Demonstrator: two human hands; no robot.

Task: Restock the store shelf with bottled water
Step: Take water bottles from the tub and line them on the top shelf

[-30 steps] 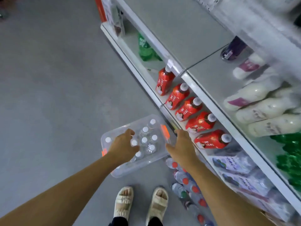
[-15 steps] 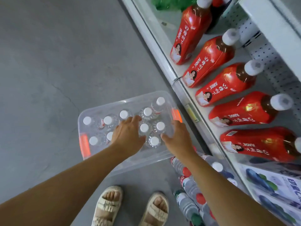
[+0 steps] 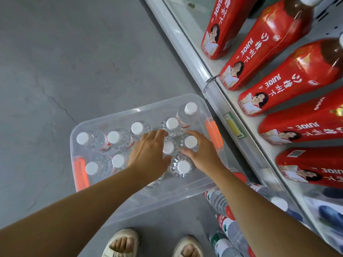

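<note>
Clear plastic forms the storage bin on the grey floor, its right end, with an orange latch, just beside the white shelf edge. Above that edge red juice bottles stand in a row. Inside the bin the water bottles stand upright — long axes vertical, white caps pointing up at the camera — along the far wall and the right end. Full and sealed, each is probably fairly heavy, its thin ribbed wall slick and a little yielding, so the stiff neck under the cap looks the surest hold. Left hand hovers spread and empty over the cluster; right hand curls loosely around one cap, not yet clamped.
</note>
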